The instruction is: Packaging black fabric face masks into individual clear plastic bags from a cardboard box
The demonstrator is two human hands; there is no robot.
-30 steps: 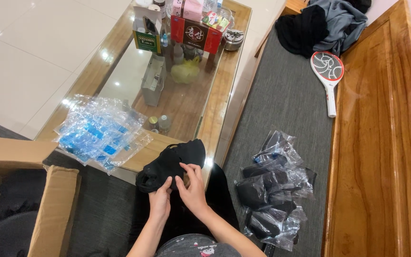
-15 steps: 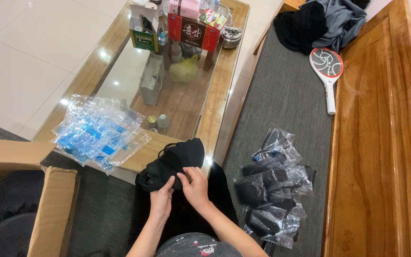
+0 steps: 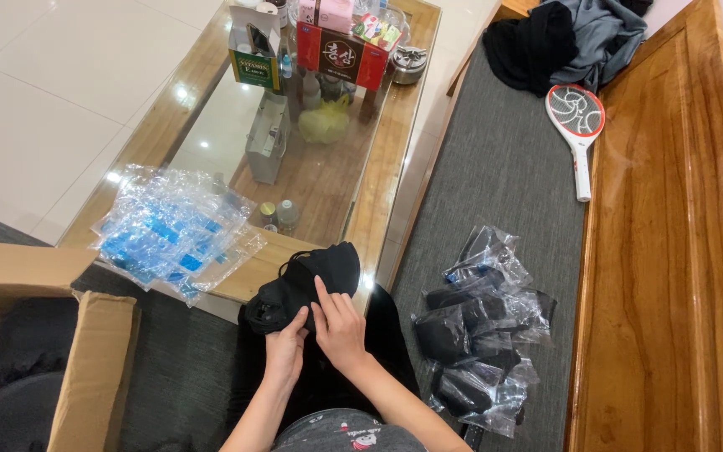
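Note:
A black folded garment point(image 3: 311, 276) lies on the near corner of the glass-topped wooden table point(image 3: 395, 159), partly over my lap. My left hand point(image 3: 284, 345) grips its near edge from below. My right hand point(image 3: 338, 325) rests flat on top of it, fingers pressing the cloth. A pile of clear and blue plastic bags point(image 3: 173, 230) lies on the table just left of the garment. On the grey cushion to my right sits a heap of black garments packed in clear bags point(image 3: 483, 322).
An open cardboard box point(image 3: 60, 360) with dark cloth inside stands at lower left. Boxes, bottles and a yellow pouch point(image 3: 324, 125) crowd the table's far end. A racket-shaped insect swatter point(image 3: 577, 125) and loose clothes point(image 3: 562, 38) lie on the wooden bench point(image 3: 671, 251).
Both hands have stayed on the black garment, shifting slightly as they fold it. The view has moved a little.

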